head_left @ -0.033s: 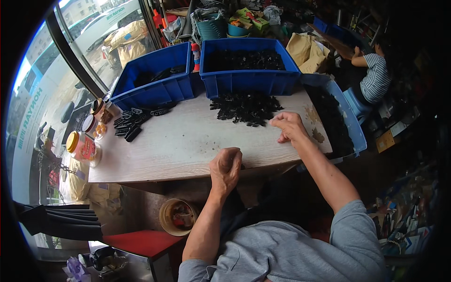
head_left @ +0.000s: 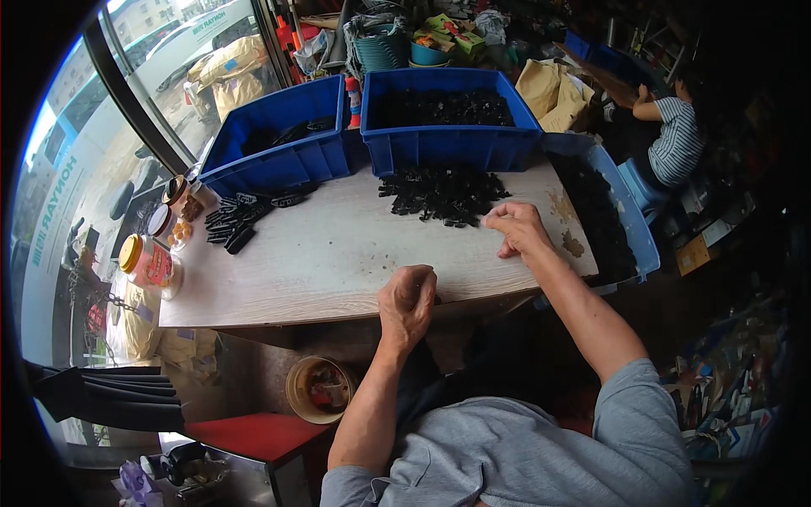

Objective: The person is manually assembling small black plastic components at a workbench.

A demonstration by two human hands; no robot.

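Observation:
My left hand (head_left: 408, 297) is closed in a loose fist at the table's near edge. A bit of something dark shows beside its fingers, but what it grips is hidden. My right hand (head_left: 517, 228) rests just off the right end of a pile of small black plastic parts (head_left: 439, 196). Its thumb and forefinger are pinched together, and anything between them is too small to make out. Farther left on the pale wooden table (head_left: 329, 245) lies a stack of longer black plastic pieces (head_left: 241, 221).
Behind the piles stand two blue bins, the left bin (head_left: 279, 156) and right bin (head_left: 448, 148), holding black parts. Lidded jars (head_left: 152, 264) line the left edge. A translucent blue tub (head_left: 629, 228) adjoins the right edge. A bucket (head_left: 321, 389) stands below; another person (head_left: 676, 131) sits far right.

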